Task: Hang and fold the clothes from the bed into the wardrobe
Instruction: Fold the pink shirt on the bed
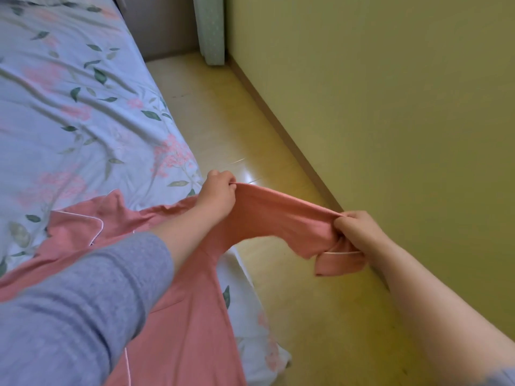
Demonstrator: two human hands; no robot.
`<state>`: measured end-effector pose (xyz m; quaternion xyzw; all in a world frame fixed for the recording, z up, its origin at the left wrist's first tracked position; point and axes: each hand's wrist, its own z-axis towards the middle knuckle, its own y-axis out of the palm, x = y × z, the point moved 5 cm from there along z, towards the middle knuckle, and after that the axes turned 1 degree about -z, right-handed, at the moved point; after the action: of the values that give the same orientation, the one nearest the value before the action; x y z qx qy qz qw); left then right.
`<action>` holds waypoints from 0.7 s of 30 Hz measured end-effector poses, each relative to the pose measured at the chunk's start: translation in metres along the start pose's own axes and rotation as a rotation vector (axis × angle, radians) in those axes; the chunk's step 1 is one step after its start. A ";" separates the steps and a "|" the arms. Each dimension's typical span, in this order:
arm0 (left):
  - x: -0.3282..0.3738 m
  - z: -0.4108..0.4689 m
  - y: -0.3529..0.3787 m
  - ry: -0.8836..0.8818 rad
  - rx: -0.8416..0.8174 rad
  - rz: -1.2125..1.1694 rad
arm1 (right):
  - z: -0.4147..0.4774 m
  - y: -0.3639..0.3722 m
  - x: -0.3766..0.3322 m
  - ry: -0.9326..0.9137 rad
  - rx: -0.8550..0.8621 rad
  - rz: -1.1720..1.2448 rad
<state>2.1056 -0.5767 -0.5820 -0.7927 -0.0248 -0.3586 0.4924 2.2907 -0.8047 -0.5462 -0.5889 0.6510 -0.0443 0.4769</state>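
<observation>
Two hands hold one sleeve [278, 218] of a pink pyjama top [178, 316] stretched between them in the air, out past the edge of the bed [69, 107]. The left hand [218, 195] has its fingers curled down and pinches the sleeve's upper edge, near where the sleeve joins the body of the garment. The right hand [356, 232] has its fingers curled tight round the bunched far end of the sleeve, and the cuff [338, 261] – trimmed with a thin white line of piping – hangs folded just below that hand. Behind and below the left hand, the rest of the top lies spread on the bed's pale blue floral sheet, its white-piped collar [83, 218] lying beyond the left forearm, which wears a grey sleeve [83, 302] pushed up toward the elbow. The lower part of the garment drapes toward the bed's near corner, under the left arm. Beneath the stretched sleeve and both hands runs a glossy yellow-toned floor [223, 121]. Just beyond the right hand stands a yellow-green wall [390, 107] with a brown skirting strip at its foot.
</observation>
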 end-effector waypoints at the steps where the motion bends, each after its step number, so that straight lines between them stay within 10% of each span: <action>1: 0.000 -0.005 0.001 -0.010 -0.014 -0.006 | -0.005 0.004 -0.002 0.019 -0.045 0.093; 12: -0.063 -0.116 -0.045 -0.142 0.010 -0.345 | -0.058 0.064 -0.102 0.008 -0.419 0.510; 21: -0.135 -0.197 -0.105 -0.225 0.020 -0.902 | -0.106 0.189 -0.205 0.023 -0.582 0.350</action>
<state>1.8569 -0.6373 -0.5312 -0.7319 -0.4239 -0.4483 0.2892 2.0519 -0.6353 -0.4891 -0.5789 0.7330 0.2192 0.2818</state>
